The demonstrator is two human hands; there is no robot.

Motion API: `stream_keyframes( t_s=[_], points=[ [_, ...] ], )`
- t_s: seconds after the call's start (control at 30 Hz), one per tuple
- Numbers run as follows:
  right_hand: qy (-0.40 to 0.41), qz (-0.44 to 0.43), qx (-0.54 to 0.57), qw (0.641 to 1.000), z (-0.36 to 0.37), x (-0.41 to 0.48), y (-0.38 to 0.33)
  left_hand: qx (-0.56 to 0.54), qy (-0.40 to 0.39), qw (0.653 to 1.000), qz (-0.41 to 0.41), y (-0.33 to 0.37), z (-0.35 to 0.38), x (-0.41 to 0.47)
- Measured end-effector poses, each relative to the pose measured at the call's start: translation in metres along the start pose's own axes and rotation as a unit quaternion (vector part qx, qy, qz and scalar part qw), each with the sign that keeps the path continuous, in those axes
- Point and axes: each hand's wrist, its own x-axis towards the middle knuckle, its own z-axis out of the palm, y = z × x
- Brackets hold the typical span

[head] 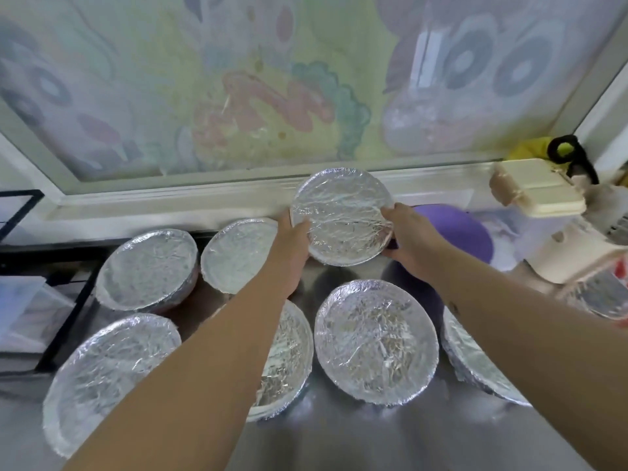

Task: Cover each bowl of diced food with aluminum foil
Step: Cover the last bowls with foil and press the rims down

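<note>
Both hands hold one bowl (343, 215) at the back of the bench (339, 436), just below the window sill. The left hand (292, 239) grips the bowl's left rim, thumb lying on the foil (339, 202) and fingers curled underneath. The right hand (411, 239) grips the right rim the same way. The bowl is tilted so that its top faces the camera, and crinkled foil wraps tightly over the whole rim. I cannot tell whether its lower edge touches the bench.

More foil-covered bowls sit on the bench nearer the person: a back-left bowl (147, 268), a back-middle bowl (238, 251) just beside it, a front-left bowl (108, 379), a middle bowl (285, 362) partly hidden under the left forearm, a front-centre bowl (375, 339), and a right bowl (475, 368) partly hidden under the right forearm. A purple dish (455, 232) lies behind the right hand, and a cream box (538, 190) stands at the far right.
</note>
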Motion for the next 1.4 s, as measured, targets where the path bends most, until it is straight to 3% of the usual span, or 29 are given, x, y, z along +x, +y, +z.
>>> stream_keyframes(
  t_s=[0.33,0.53,0.7,1.13,1.4],
  points=[
    [-0.018,0.057,-0.043,0.997,-0.009,0.005,0.038,0.000,-0.018,0.998,-0.066,-0.038,-0.002,0.007],
    [-0.020,0.141,0.009,0.990,-0.013,0.002,0.044,-0.001,-0.014,0.996,-0.085,-0.034,0.002,0.004],
    [0.002,0.193,-0.011,0.981,-0.022,0.002,0.050,-0.046,-0.005,0.989,-0.140,-0.039,0.009,0.003],
    [0.017,0.160,-0.060,0.985,-0.008,0.018,0.064,-0.103,0.054,0.984,-0.138,-0.047,0.018,0.004],
    [0.044,0.182,-0.051,0.981,-0.020,0.019,0.070,-0.085,0.089,0.984,-0.127,-0.041,0.018,-0.014]
  ],
)
